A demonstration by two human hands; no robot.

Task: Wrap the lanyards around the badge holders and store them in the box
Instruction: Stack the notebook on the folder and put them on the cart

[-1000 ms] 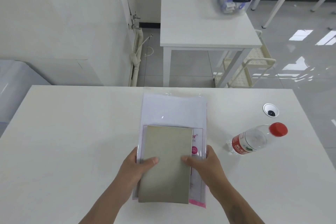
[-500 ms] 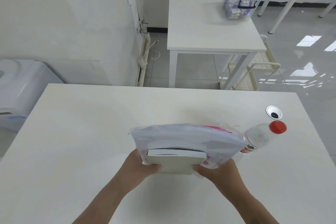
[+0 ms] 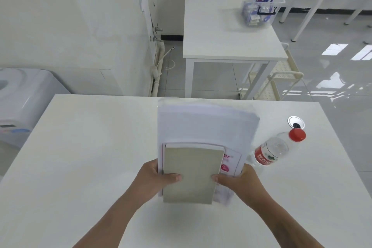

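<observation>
A big white table [image 3: 80, 167] fills the near part of the view. A water bottle [image 3: 273, 150] with a red cap lies on its side at about 3 o'clock from the hands, just beside the paper stack. A round cable hole [image 3: 296, 122] sits in the table top just past the cap. At 9 o'clock, off the table edge, stands a white water machine [image 3: 24, 96].

Far off at 1 o'clock is a second white table [image 3: 221, 36]. On it stands a clear box [image 3: 261, 6] with blue lanyards and badge holders inside; they are blurry, so I cannot count them. The box is well apart from the hands. Behind that table, lower down, is a cream cart [image 3: 271, 86]. White pipes [image 3: 157, 62] run down the wall at 12 o'clock.

Between the hands and the far box is a thick stack of white paper [image 3: 205, 127] in a clear wrap with pink print. A grey-green book [image 3: 191, 173] lies on top of the stack, at its near end. The stack looks lifted and tipped up off the table, with a soft shadow under it.

The left hand [image 3: 153, 179] grips the left edge of the stack and book, thumb pressed flat on the book cover. The right hand [image 3: 237, 182] grips the right edge in the same way, thumb on the cover. The other fingers are hidden under the stack.
</observation>
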